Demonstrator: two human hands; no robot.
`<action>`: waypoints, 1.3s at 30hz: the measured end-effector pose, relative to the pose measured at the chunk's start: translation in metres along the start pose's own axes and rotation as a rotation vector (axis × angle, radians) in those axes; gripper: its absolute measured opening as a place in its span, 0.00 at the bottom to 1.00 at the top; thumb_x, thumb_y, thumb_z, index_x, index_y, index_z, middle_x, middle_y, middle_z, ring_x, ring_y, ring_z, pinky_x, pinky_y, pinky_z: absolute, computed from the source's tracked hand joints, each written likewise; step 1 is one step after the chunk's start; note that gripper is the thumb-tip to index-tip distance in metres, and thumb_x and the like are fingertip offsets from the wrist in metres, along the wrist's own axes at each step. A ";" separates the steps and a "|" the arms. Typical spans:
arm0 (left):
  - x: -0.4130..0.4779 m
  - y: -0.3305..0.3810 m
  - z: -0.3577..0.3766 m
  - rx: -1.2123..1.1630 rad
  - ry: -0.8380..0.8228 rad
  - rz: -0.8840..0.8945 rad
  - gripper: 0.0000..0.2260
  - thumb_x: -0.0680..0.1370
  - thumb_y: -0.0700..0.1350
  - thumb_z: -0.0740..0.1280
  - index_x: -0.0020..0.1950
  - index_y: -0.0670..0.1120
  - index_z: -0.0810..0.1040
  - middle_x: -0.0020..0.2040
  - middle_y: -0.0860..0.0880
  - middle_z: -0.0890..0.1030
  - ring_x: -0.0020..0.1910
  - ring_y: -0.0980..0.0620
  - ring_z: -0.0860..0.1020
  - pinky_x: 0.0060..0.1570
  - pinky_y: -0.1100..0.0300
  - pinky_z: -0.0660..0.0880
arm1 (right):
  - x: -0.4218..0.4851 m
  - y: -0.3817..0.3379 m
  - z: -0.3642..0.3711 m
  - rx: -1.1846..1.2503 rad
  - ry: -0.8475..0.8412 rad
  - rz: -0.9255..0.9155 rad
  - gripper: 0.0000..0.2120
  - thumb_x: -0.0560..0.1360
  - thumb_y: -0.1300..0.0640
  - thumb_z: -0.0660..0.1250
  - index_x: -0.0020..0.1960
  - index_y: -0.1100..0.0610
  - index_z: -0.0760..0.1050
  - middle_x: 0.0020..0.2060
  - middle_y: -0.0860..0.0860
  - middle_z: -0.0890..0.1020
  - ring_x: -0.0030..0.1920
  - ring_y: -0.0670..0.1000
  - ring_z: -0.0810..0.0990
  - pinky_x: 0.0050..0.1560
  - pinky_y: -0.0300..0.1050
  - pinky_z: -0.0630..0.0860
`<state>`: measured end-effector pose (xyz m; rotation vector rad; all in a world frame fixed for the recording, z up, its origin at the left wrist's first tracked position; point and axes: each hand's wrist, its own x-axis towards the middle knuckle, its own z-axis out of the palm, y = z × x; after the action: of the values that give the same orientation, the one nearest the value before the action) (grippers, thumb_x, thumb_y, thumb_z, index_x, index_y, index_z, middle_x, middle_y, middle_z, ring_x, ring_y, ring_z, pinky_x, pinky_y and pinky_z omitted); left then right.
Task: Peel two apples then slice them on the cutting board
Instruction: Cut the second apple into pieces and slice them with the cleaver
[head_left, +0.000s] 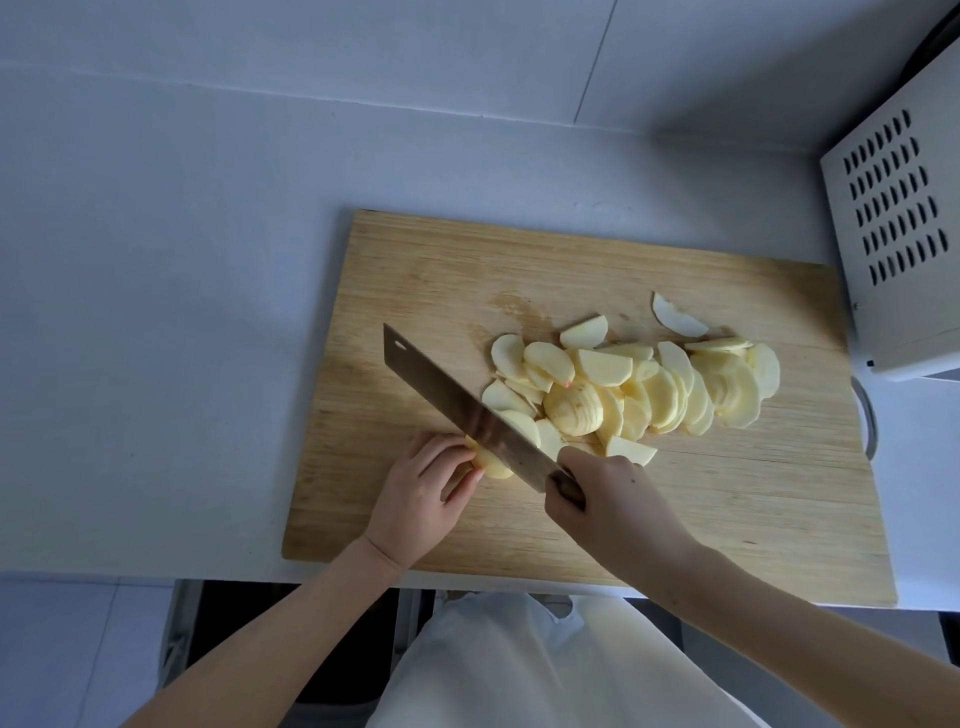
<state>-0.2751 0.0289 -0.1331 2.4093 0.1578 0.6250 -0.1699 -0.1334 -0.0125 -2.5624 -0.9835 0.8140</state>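
Observation:
A wooden cutting board (727, 509) lies on the white counter. A spread of several pale peeled apple slices (639, 384) covers its middle and right. My left hand (423, 493) holds down a small peeled apple piece (491, 464) near the board's left front, fingers curled over it. My right hand (608, 499) grips the handle of a broad cleaver (462, 405). The blade slants up to the left and stands against the right side of the held piece.
A white appliance with vent slots (898, 234) stands at the right, touching the board's far right corner. The counter (156, 312) stretches to the left and back, up to a tiled wall. The counter's front edge runs just below the board.

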 end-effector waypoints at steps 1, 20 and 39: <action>0.000 0.000 0.000 0.003 0.001 0.007 0.07 0.74 0.43 0.69 0.46 0.39 0.80 0.46 0.44 0.81 0.47 0.49 0.78 0.52 0.62 0.74 | -0.003 0.000 -0.003 0.002 0.012 -0.002 0.19 0.76 0.57 0.61 0.31 0.50 0.56 0.24 0.46 0.64 0.24 0.47 0.60 0.26 0.37 0.57; -0.002 0.000 0.000 0.004 -0.002 0.011 0.09 0.74 0.44 0.69 0.46 0.37 0.81 0.45 0.43 0.82 0.48 0.48 0.78 0.50 0.57 0.76 | 0.000 -0.002 -0.002 -0.070 -0.060 -0.009 0.15 0.77 0.56 0.58 0.33 0.52 0.60 0.26 0.46 0.67 0.26 0.46 0.62 0.27 0.38 0.59; 0.020 0.005 0.003 0.132 -0.042 -0.052 0.12 0.74 0.48 0.66 0.44 0.39 0.80 0.43 0.45 0.80 0.45 0.47 0.79 0.45 0.57 0.78 | -0.007 0.008 -0.017 0.113 0.146 -0.033 0.19 0.75 0.58 0.64 0.30 0.49 0.58 0.22 0.44 0.64 0.22 0.46 0.62 0.25 0.36 0.63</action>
<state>-0.2565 0.0286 -0.1244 2.5346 0.2499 0.5549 -0.1596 -0.1453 0.0009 -2.4630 -0.9062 0.6446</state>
